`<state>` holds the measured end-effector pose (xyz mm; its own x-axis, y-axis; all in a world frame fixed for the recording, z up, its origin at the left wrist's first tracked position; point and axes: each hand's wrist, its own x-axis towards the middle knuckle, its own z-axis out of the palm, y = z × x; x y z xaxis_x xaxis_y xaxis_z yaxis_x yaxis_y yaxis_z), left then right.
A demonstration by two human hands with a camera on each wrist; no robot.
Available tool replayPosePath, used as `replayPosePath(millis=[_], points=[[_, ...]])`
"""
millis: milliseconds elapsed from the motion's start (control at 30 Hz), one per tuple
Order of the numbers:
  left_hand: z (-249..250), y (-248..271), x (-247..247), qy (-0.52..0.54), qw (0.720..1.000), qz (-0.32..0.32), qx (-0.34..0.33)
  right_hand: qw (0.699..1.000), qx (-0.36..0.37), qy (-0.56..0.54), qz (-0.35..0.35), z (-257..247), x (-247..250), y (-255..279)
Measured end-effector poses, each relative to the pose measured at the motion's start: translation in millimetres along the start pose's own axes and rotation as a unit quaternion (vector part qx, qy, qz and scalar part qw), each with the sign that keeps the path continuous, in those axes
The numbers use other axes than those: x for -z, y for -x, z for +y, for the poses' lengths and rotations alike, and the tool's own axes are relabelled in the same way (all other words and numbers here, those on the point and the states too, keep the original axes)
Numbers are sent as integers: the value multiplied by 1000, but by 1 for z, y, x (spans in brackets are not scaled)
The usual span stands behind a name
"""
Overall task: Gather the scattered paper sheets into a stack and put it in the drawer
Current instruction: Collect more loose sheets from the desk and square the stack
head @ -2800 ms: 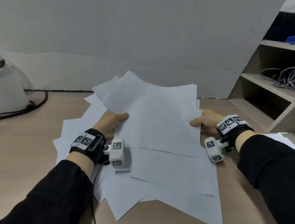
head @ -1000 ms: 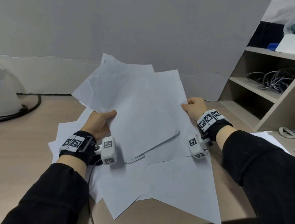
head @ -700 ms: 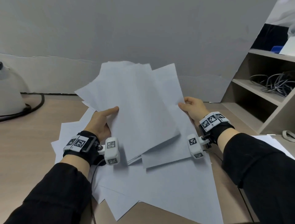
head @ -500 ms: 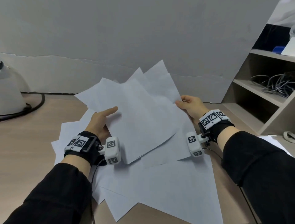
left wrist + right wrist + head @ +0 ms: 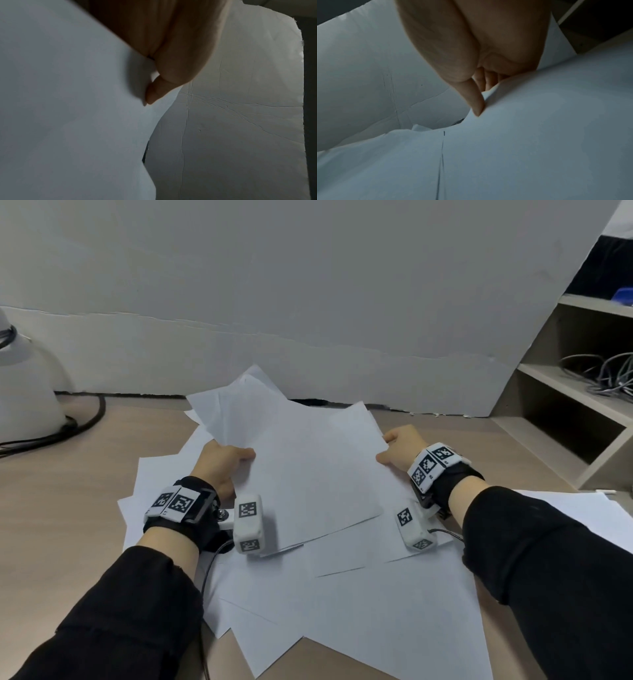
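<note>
A loose bundle of white paper sheets is held between both hands just above the desk. My left hand grips its left edge, thumb on top. On the other side my right hand pinches the right edge, thumb on top and fingers curled beneath. More sheets lie spread over the wooden desk below and in front of the bundle. No drawer is in view.
A white lamp base with a black cable stands at the back left. A grey board wall closes the back. Open shelves holding cables stand at the right. Another sheet lies by my right arm.
The bundle was raised and tilted upright between my hands; it has now come down nearly flat over the spread sheets. Both hands dropped with it and kept their hold.
</note>
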<state>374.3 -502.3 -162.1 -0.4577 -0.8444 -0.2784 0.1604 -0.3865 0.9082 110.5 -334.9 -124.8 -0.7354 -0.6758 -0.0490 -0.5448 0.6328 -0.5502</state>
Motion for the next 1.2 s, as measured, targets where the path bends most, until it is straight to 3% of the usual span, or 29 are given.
replayPosePath(millis=[133,200,333,433,567,767,867,933,1100,1200], points=[[0,-1,0,9,1000,2,-8,996,49,-18,73,-1,-1,4],[0,0,-1,15,1000,0,-10,996,54,-38,66,-2,-1,7],[-2,-2,-1,25,1000,3,-5,1000,-7,-26,13,3,-3,4],[-1,0,-1,28,1000,-6,-4,997,4,-8,71,7,-7,1],[2,3,0,54,998,-28,8,986,12,-101,129,5,0,-5],[11,13,2,70,994,-85,-17,961,31,-275,15,-1,0,-7],[12,16,3,62,993,-98,17,936,-1,-349,-31,2,-4,-8],[12,15,5,54,994,-83,35,938,-26,-343,-52,3,-7,-9],[11,7,8,14,998,-54,35,965,-32,-212,-148,-8,-13,-9],[9,5,9,11,998,-48,50,986,-5,-129,-110,-20,-17,-8]])
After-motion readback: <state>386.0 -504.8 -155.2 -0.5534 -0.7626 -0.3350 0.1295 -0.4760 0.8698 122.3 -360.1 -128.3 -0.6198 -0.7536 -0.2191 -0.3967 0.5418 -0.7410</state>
